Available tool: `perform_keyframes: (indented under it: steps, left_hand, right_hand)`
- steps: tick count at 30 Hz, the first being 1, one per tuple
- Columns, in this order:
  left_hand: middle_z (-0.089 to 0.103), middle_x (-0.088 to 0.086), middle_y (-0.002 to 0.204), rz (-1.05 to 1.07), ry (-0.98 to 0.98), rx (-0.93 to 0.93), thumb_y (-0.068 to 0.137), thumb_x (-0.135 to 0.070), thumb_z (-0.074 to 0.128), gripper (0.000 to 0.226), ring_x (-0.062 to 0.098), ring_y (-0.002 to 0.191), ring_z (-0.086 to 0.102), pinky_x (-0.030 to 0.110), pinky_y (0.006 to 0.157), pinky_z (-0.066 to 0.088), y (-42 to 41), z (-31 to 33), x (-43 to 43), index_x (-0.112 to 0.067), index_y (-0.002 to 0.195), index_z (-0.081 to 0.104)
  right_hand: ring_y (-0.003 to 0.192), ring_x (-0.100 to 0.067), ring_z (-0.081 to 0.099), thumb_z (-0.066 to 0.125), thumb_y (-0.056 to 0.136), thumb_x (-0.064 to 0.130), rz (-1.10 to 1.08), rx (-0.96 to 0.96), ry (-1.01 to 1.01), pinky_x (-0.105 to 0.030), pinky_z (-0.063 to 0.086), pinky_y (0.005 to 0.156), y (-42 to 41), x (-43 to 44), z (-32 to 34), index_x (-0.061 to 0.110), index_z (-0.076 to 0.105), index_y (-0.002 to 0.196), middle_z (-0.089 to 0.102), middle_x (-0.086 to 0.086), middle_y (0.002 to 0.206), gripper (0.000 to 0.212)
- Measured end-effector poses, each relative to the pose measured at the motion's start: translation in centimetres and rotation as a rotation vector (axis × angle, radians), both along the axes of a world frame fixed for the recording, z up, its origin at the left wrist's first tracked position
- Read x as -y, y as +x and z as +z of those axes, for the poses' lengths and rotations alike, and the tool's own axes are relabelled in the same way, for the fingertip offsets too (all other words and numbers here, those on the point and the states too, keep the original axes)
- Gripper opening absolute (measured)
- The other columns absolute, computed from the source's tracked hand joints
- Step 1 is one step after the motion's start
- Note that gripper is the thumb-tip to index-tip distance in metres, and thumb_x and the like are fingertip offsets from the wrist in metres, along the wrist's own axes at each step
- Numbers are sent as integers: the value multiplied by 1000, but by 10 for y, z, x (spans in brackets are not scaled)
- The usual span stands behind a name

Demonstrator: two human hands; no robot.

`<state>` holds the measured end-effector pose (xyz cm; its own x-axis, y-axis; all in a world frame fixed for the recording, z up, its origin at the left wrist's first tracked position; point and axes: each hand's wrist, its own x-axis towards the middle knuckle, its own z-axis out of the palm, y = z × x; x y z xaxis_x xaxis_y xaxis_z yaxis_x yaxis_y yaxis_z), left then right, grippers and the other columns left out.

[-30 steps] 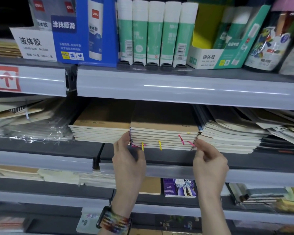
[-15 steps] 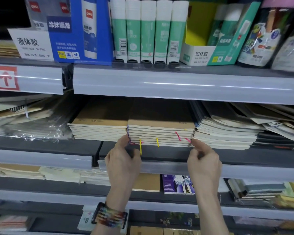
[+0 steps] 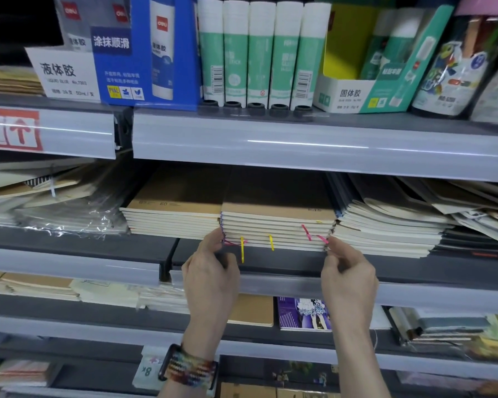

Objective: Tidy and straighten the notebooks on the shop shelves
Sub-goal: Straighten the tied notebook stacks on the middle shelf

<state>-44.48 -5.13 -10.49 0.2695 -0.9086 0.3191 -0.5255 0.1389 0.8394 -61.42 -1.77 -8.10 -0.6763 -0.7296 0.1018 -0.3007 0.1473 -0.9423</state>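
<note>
- Shelf (image 3: 98,239): middle tier, with flat piles of notebooks side by side.
- Stack (image 3: 276,225): kraft covers, mid-shelf. It touches the left pile (image 3: 173,216) and sits just beside the fanned right pile (image 3: 385,231). Its near edge seems to stand slightly proud of the left pile.
- Step, as I read it: squaring this stack between both hands. Next move calls for an even push toward the far side at both corners, so nothing skews.
- Left hand (image 3: 210,280): thumb up the near-left corner, fingers curled below the near edge, gripping the stack.
- Right hand (image 3: 348,280): fingertips pinch the near-right corner, hand mostly closed.
- Ribbons (image 3: 242,249): yellow and pink, hanging over the near edge; could snag.
</note>
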Motion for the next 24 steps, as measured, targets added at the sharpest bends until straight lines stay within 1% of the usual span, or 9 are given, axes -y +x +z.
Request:
perform_keyframes:
  steps: [6,9,11,13,15,17,19,21,24]
  left_hand:
    - [72,-7,110,16,-4,6,87,1,55,47,12,105,67,50,102,49,4,-3,3,-20,129,63]
    - [73,-8,110,16,-4,6,87,2,53,47,11,104,68,45,100,51,8,-1,4,-21,127,65]
    - [73,-10,107,21,-4,-1,88,-1,55,45,11,99,70,42,96,54,7,1,2,-23,126,66]
    - [72,-15,97,34,-27,-3,89,-5,60,42,10,92,70,46,96,53,3,1,1,-24,127,65]
    - [68,-18,89,47,-64,-12,89,-6,63,43,9,89,70,50,96,52,-2,-1,0,-23,127,63]
    - [66,-21,87,63,-82,-32,89,-6,63,42,8,89,69,51,97,50,-6,-4,0,-22,128,63]
    - [63,-25,83,80,-87,-44,90,-6,63,41,8,88,69,51,102,47,-9,-4,-1,-23,127,62]
    - [66,-19,83,106,-91,-42,90,-7,62,39,10,87,69,50,105,43,-11,-4,-1,-24,125,62]
    - [71,-4,96,120,-122,-39,89,-9,61,36,11,85,68,55,98,46,-10,-8,2,-25,122,64]
  right_hand:
    - [103,-9,61,52,98,6,8,13,-6,-18,41,89,-1,1,0,15,69,124,69,5,109,32]
    - [102,-10,61,53,97,7,8,23,-8,-19,41,89,-3,3,-2,16,70,122,69,4,110,31]
    - [102,-10,61,54,97,8,12,39,-9,-20,42,89,-5,3,-2,18,71,121,69,5,109,31]
    - [104,-11,62,54,97,7,19,34,-15,-22,43,91,-6,2,-2,19,70,121,70,5,111,32]
    - [105,-12,65,53,96,6,19,8,-32,-22,44,90,-7,0,-3,20,70,121,71,6,110,34]
    - [104,-12,65,51,96,4,12,-9,-56,-21,44,89,-7,-1,-5,22,68,123,71,8,109,37]
    - [106,-9,64,49,95,3,16,-16,-72,-21,45,90,-5,-1,-7,24,66,127,71,8,112,42]
    - [108,-8,63,48,94,1,26,-17,-97,-21,46,93,-4,-1,-9,24,65,129,69,6,115,45]
    - [108,-6,63,47,94,-1,29,-8,-142,-23,49,97,-3,0,-10,23,65,128,68,5,115,45]
